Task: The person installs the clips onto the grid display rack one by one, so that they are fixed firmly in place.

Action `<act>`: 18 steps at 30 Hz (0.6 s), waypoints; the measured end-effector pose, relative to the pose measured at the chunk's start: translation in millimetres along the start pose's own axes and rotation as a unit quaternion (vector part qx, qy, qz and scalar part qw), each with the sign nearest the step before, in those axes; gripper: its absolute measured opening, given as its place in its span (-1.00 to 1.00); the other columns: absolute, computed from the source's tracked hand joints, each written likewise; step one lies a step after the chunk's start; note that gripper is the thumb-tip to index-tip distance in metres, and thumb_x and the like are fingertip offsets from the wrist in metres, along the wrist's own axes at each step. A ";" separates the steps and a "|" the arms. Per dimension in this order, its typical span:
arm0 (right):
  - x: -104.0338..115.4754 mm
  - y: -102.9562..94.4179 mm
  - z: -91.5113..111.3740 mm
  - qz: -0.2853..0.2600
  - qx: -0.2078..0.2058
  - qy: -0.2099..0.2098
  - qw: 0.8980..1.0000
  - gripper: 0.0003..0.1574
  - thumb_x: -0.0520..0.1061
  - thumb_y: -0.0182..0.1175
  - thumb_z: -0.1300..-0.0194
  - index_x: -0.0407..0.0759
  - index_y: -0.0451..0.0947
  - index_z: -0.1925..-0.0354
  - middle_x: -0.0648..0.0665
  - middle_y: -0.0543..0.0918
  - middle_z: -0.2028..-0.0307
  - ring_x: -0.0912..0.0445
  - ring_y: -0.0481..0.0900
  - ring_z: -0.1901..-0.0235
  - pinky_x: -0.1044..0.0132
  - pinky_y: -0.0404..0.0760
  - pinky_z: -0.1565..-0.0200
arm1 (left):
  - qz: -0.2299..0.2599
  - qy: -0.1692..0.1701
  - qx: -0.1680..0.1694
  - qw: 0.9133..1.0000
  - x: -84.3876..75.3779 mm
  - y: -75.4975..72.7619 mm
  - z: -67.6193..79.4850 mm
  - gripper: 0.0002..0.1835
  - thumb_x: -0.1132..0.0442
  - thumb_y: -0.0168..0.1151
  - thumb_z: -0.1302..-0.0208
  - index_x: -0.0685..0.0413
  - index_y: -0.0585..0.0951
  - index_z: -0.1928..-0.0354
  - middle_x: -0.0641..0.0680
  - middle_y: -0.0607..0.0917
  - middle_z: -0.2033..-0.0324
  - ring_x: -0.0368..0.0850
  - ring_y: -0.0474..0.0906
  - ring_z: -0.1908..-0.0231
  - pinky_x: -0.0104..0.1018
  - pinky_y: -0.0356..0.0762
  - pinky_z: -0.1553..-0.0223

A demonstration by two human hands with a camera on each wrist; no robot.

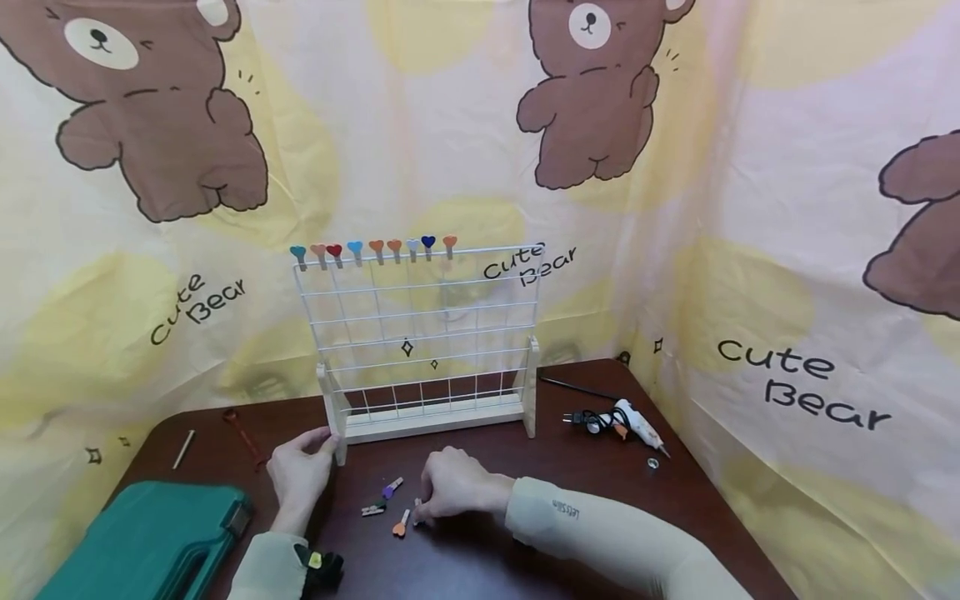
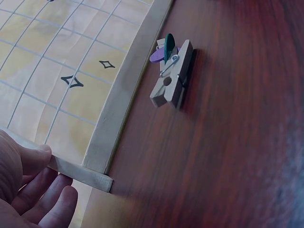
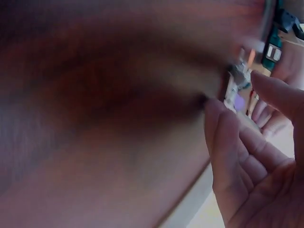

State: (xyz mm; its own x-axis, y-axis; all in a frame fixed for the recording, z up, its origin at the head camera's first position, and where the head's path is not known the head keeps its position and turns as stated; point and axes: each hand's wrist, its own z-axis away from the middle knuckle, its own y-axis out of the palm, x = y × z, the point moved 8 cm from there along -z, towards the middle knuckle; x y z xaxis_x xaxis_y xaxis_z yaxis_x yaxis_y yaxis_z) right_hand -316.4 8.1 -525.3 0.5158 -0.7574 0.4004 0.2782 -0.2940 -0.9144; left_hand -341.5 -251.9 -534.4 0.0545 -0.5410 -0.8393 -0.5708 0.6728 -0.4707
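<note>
Grey-topped clothespin (image 1: 417, 506) lies just left of the right hand (image 1: 453, 485), the nearer one, long axis seemingly near to far; that hand's thumb and fingertips stand parted (contact is unclear). Left hand (image 1: 302, 471) grips the pale wooden foot (image 2: 90, 176); 3 colour-topped wooden clips (image 1: 393, 487) lie farther left on the glossy table (image 1: 397, 575).

A pale clothespin (image 1: 417, 508) meets the fingertips of the right hand (image 1: 456, 483). Just left of them lies an orange heart clip (image 1: 401, 527); farther left, a green clip (image 1: 372, 509) and a purple clip (image 1: 392, 489). Beyond the fingers a white grid rack (image 1: 435, 426) stands upright, nine heart clips (image 1: 377, 247) along its top, one wooden foot (image 2: 83, 174) pinched by the left hand (image 1: 302, 469).
</note>
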 end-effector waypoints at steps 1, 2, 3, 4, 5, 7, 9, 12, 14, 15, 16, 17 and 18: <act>-0.5 2.7 -0.4 -0.003 0.000 0.006 1.000 -0.59 0.14 0.59 -0.13 0.24 0.65 0.73 0.34 0.52 0.75 0.33 0.48 0.61 0.37 0.45 0.57 | 0.000 -0.003 0.001 1.000 0.2 0.0 0.1 -0.77 0.14 0.55 -0.28 0.08 0.87 0.09 0.21 0.86 0.18 0.24 0.72 0.01 0.12 0.47 0.01; -0.9 4.8 -0.8 -0.002 0.000 0.009 1.000 -0.58 0.13 0.58 -0.15 0.23 0.64 0.73 0.32 0.52 0.73 0.31 0.48 0.61 0.36 0.46 0.57 | 0.000 -0.006 0.002 1.000 0.3 0.2 0.2 -0.77 0.13 0.55 -0.28 0.08 0.87 0.10 0.21 0.86 0.17 0.24 0.72 0.01 0.12 0.47 0.01; -1.6 7.0 -1.1 -0.001 -0.001 0.014 1.000 -0.58 0.12 0.57 -0.16 0.22 0.63 0.72 0.31 0.52 0.72 0.31 0.48 0.61 0.35 0.46 0.58 | 0.000 -0.006 0.003 1.000 0.3 0.5 0.3 -0.77 0.13 0.55 -0.27 0.08 0.87 0.10 0.21 0.86 0.17 0.24 0.72 0.01 0.11 0.47 0.01; -2.2 9.0 -1.0 0.000 -0.001 0.018 1.000 -0.58 0.10 0.57 -0.16 0.21 0.62 0.71 0.30 0.52 0.70 0.30 0.47 0.61 0.35 0.46 0.57 | 0.001 -0.007 0.003 1.000 0.7 0.8 0.3 -0.77 0.13 0.56 -0.27 0.07 0.87 0.10 0.20 0.86 0.17 0.23 0.72 0.00 0.10 0.47 0.01; -2.8 10.4 -0.7 -0.001 0.001 0.020 1.000 -0.59 0.09 0.56 -0.17 0.20 0.61 0.70 0.28 0.52 0.69 0.29 0.47 0.61 0.35 0.46 0.57 | 0.001 -0.006 0.003 1.000 1.0 1.0 0.5 -0.77 0.13 0.56 -0.27 0.07 0.87 0.10 0.20 0.86 0.17 0.23 0.72 0.01 0.10 0.47 0.02; -5.0 11.3 0.5 -0.009 0.001 0.023 1.000 -0.61 0.07 0.56 -0.18 0.20 0.62 0.68 0.29 0.53 0.68 0.29 0.48 0.62 0.35 0.46 0.57 | 0.002 -0.004 0.002 1.000 0.9 0.9 1.1 -0.77 0.13 0.56 -0.26 0.06 0.87 0.11 0.19 0.86 0.18 0.23 0.72 0.01 0.08 0.46 0.03; -8.9 8.9 2.1 -0.027 0.000 0.026 0.999 -0.65 0.03 0.56 -0.16 0.20 0.64 0.65 0.31 0.55 0.71 0.30 0.51 0.63 0.38 0.48 0.56 | 0.002 0.000 -0.001 1.000 0.6 0.9 1.3 -0.78 0.14 0.56 -0.26 0.06 0.88 0.11 0.18 0.86 0.18 0.23 0.72 0.01 0.08 0.47 0.03; -15.3 -8.1 3.5 -0.062 -0.022 0.017 0.998 -0.74 -0.06 0.57 -0.13 0.18 0.69 0.57 0.34 0.58 0.71 0.33 0.56 0.62 0.43 0.53 0.51 | 0.000 0.002 -0.005 1.000 0.2 0.2 1.6 -0.78 0.14 0.57 -0.25 0.06 0.88 0.12 0.18 0.86 0.19 0.23 0.73 0.01 0.08 0.47 0.03; -18.6 -29.4 4.2 -0.085 -0.045 -0.001 0.995 -0.83 -0.13 0.55 -0.15 0.11 0.74 0.46 0.33 0.64 0.63 0.36 0.59 0.57 0.46 0.57 0.44 | -0.002 0.004 -0.008 1.000 0.2 -0.4 1.2 -0.79 0.14 0.57 -0.25 0.05 0.88 0.12 0.17 0.87 0.20 0.23 0.73 0.01 0.06 0.47 0.04; -19.2 -43.4 4.0 -0.092 -0.059 -0.015 0.994 -0.87 -0.15 0.53 -0.18 0.07 0.76 0.41 0.29 0.68 0.58 0.37 0.61 0.53 0.47 0.58 0.40 | -0.002 0.005 -0.008 1.000 0.4 -0.6 0.7 -0.79 0.14 0.57 -0.25 0.05 0.88 0.12 0.17 0.87 0.20 0.23 0.74 0.01 0.05 0.47 0.04; -18.0 -61.0 4.1 -0.097 -0.081 -0.036 0.991 -0.91 -0.17 0.53 -0.20 0.02 0.79 0.36 0.25 0.73 0.52 0.37 0.63 0.48 0.47 0.61 0.36 | -0.003 0.006 -0.009 1.000 0.3 -0.9 0.5 -0.79 0.14 0.57 -0.25 0.05 0.88 0.13 0.17 0.87 0.20 0.22 0.74 0.02 0.04 0.47 0.05; -16.5 -79.9 4.8 -0.103 -0.103 -0.055 0.988 -0.93 -0.20 0.51 -0.24 -0.04 0.81 0.29 0.19 0.77 0.45 0.37 0.65 0.43 0.46 0.62 0.33 | -0.003 0.006 -0.010 1.000 0.3 -1.2 0.2 -0.79 0.14 0.57 -0.25 0.05 0.88 0.13 0.17 0.87 0.20 0.22 0.74 0.02 0.02 0.47 0.05; -14.8 -100.2 5.9 -0.109 -0.121 -0.070 0.984 -0.92 -0.22 0.47 -0.30 -0.10 0.82 0.20 0.12 0.81 0.38 0.34 0.66 0.43 0.44 0.61 0.34 | -0.004 0.006 -0.010 1.000 0.5 -1.4 -0.1 -0.79 0.14 0.57 -0.25 0.05 0.88 0.13 0.17 0.87 0.20 0.23 0.74 0.02 0.02 0.46 0.06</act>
State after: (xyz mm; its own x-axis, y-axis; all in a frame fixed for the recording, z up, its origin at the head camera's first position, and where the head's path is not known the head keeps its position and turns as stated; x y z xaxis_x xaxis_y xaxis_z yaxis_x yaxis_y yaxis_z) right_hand -347.1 52.2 -439.3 0.5764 -0.5782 0.5774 0.2024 -0.5836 -0.7864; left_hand -340.7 -253.2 -534.1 0.0489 -0.5531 -0.8317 -0.5860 0.6585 -0.4723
